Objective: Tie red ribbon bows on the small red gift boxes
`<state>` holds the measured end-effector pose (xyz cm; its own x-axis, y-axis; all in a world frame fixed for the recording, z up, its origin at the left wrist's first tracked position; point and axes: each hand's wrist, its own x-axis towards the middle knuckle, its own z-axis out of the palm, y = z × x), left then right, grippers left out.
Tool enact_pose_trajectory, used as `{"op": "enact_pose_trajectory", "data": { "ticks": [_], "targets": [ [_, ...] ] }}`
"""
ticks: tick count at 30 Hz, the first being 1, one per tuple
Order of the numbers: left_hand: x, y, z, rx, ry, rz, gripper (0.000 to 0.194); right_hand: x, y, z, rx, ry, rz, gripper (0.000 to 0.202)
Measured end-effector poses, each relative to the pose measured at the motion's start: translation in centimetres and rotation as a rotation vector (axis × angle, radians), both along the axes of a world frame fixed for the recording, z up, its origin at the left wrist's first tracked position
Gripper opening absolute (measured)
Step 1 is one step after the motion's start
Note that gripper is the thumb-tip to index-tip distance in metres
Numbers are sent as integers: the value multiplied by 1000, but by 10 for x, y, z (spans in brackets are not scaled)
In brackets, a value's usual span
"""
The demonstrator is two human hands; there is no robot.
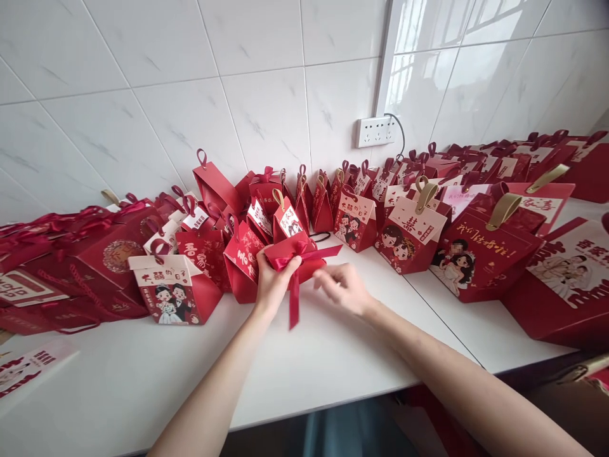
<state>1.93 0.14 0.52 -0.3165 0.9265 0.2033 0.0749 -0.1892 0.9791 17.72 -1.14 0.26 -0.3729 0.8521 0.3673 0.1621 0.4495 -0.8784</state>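
My left hand [276, 277] grips a small red gift box [280, 249] just above the white table, with the thumb on the knot of its ribbon. The dark red ribbon [294, 301] is tied across the box; one tail hangs down and the other sticks out to the right. Just right of the box is my right hand [343, 287], blurred, with its fingers curled; whether they hold anything is unclear. A red gift box with white lettering [242, 263] stands directly behind my left hand.
Wedding gift boxes crowd the table [304, 374] on both sides: a couple-print box [170, 292] at left, larger boxes [480, 254] at right. A white power strip [375, 132] is on the tiled wall. A printed card [33, 367] lies at front left.
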Motion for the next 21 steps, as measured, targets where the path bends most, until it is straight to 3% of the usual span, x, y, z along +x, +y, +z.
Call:
{"op": "enact_pose_trajectory", "data": {
  "ticks": [3, 5, 13, 21],
  "targets": [
    [0, 0, -1, -5, -19, -41, 56, 14, 13, 5, 131, 190, -426, 40],
    [0, -1, -1, -5, -28, -50, 56, 20, 22, 5, 124, 180, -493, 40],
    [0, -2, 3, -22, -34, -13, 51, 17, 27, 5, -266, 249, -24, 45],
    [-2, 0, 3, -30, -18, 3, 52, 22, 25, 10, -297, 360, 94, 29]
  ]
}}
